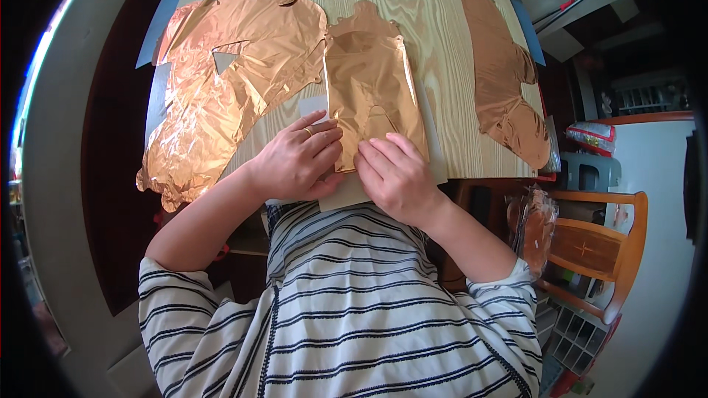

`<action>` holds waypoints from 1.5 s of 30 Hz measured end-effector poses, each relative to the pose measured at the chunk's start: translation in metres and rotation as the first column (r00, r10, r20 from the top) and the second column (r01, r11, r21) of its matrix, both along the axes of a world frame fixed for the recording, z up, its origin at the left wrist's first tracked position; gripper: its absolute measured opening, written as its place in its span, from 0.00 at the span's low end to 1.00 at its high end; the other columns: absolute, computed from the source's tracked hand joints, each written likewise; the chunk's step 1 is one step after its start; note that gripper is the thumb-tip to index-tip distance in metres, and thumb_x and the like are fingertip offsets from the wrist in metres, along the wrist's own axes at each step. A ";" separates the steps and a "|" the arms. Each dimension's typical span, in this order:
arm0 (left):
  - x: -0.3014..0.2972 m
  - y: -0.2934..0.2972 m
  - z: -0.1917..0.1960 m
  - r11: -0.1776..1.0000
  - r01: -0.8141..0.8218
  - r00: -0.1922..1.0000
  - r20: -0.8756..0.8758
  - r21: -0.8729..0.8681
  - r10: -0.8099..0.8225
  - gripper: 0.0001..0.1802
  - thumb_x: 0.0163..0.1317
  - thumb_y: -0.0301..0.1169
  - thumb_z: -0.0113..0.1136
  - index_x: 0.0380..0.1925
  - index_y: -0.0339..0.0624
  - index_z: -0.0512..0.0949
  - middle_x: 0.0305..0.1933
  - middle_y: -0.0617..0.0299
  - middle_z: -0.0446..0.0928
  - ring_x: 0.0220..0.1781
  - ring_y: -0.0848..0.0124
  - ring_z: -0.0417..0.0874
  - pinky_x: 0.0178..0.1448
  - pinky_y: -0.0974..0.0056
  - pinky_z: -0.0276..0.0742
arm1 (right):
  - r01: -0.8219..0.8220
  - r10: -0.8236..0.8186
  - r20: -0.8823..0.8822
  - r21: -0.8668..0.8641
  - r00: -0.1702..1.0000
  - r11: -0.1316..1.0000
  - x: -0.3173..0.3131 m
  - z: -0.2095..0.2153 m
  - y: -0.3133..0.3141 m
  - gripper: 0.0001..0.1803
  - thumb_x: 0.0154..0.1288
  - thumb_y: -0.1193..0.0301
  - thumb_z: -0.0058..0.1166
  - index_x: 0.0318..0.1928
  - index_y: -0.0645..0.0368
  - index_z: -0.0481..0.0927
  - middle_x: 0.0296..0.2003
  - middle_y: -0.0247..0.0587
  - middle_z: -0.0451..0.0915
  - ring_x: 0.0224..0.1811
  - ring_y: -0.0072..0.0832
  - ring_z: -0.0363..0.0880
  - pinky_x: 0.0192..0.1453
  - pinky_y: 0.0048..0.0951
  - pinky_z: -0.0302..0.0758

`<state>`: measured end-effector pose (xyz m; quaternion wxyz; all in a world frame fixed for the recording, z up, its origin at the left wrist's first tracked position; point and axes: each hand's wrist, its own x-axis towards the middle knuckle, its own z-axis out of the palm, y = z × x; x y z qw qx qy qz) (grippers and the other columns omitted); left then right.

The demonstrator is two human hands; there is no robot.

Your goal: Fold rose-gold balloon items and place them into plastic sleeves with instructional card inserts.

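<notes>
So the folded copper foil piece (369, 74) is at the near edge of the counter (442, 29), probably for easy reach. Left hand (299, 156) rests loosely open along its side, seemingly keeping it flat; right hand (397, 177) curls over the near end, can't tell if it's pinching. Crinkly foil sheet (254, 92) lies left, likely for elbow room.

The left hand (299, 155) wears a slim gold-coloured ring (309, 130) on one finger. Behind it and the right hand (398, 177), the forearms (472, 239) are bare up to the sleeves (177, 295), which end around the elbows. Farther back from the hands, the loose white top (369, 317) carries dark stripes in close pairs, with a dark seam (270, 339) down each side.
</notes>
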<state>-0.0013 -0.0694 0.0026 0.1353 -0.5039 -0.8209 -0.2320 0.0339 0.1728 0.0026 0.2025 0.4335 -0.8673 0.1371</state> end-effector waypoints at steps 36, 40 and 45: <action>0.011 0.011 -0.005 0.992 -0.097 0.969 -0.237 -0.086 0.074 0.19 0.58 0.33 0.65 0.47 0.30 0.80 0.48 0.45 0.83 0.54 0.51 0.86 0.67 0.44 0.78 | 0.021 -0.022 -0.163 -0.008 0.986 1.000 -0.002 -0.002 -0.003 0.14 0.62 0.71 0.55 0.44 0.65 0.85 0.46 0.50 0.86 0.50 0.39 0.85 0.64 0.47 0.76; 0.011 0.008 -0.009 0.991 -0.100 0.974 -0.214 -0.089 0.079 0.20 0.57 0.31 0.67 0.47 0.31 0.81 0.52 0.45 0.83 0.57 0.50 0.85 0.68 0.43 0.77 | 0.005 -0.005 -0.200 -0.001 0.980 1.000 -0.002 -0.009 -0.003 0.17 0.62 0.69 0.54 0.45 0.68 0.85 0.46 0.54 0.85 0.51 0.43 0.84 0.67 0.49 0.75; 0.012 0.009 -0.003 0.984 -0.100 0.977 -0.202 -0.147 0.069 0.20 0.58 0.30 0.65 0.49 0.30 0.81 0.52 0.45 0.83 0.59 0.50 0.85 0.70 0.42 0.76 | -0.005 0.009 -0.221 0.019 0.975 1.000 -0.002 -0.008 0.001 0.18 0.61 0.69 0.54 0.46 0.70 0.85 0.47 0.56 0.85 0.50 0.44 0.85 0.67 0.49 0.75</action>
